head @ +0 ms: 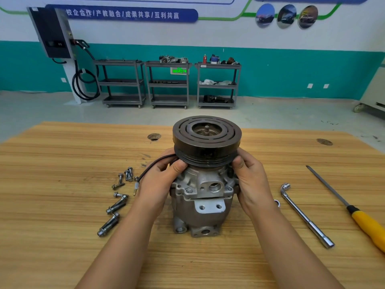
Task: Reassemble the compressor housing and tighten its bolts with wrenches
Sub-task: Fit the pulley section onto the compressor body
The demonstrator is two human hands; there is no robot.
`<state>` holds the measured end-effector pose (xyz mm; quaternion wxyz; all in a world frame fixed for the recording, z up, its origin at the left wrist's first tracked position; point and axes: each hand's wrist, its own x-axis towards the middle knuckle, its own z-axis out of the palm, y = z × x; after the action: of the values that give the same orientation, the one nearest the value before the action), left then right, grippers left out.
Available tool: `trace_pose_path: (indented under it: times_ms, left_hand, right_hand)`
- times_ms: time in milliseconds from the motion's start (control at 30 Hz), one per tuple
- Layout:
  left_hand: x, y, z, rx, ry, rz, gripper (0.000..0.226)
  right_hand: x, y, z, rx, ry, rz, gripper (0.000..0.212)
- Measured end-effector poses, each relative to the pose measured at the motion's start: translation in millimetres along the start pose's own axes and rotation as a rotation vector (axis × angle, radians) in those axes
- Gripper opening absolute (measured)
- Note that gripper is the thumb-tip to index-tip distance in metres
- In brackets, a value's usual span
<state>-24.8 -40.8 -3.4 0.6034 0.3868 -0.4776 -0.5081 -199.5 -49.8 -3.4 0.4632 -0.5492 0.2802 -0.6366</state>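
Head: hands (158,180) (253,182) grip cast-metal compressor (205,197), grooved round pulley (206,142)

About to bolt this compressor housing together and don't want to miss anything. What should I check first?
1. Compressor standing upright on the table: ok.
2. Left hand and right hand gripping the upper housing: ok.
3. Upper housing seated flush all round: cannot tell, back hidden.
4. Black wire clear of the seam: ok, looped over the left hand.
5. Bolts within reach: ok, loose on the left.
6. Socket wrench within reach: ok, lying on the right.
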Motion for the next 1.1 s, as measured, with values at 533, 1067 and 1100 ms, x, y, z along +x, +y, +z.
trace_pose_path:
  times_ms: [533,1067,1100]
  left_hand:
    - [-3,0,1,0.055,-0.046,0.036,0.063]
    - [-34,-16,11,0.31,0.043,0.022,0.039]
    - [-33,-17,13,0.305,0.061,0.032,0.04]
  right_hand:
    - [-5,0,5,-0.082,0.147,0.042,0.036]
    - [-54,1,3,-0.357,0.079,0.163,0.043]
    - [-54,1,3,-0.352,0.089,0.155,0.044]
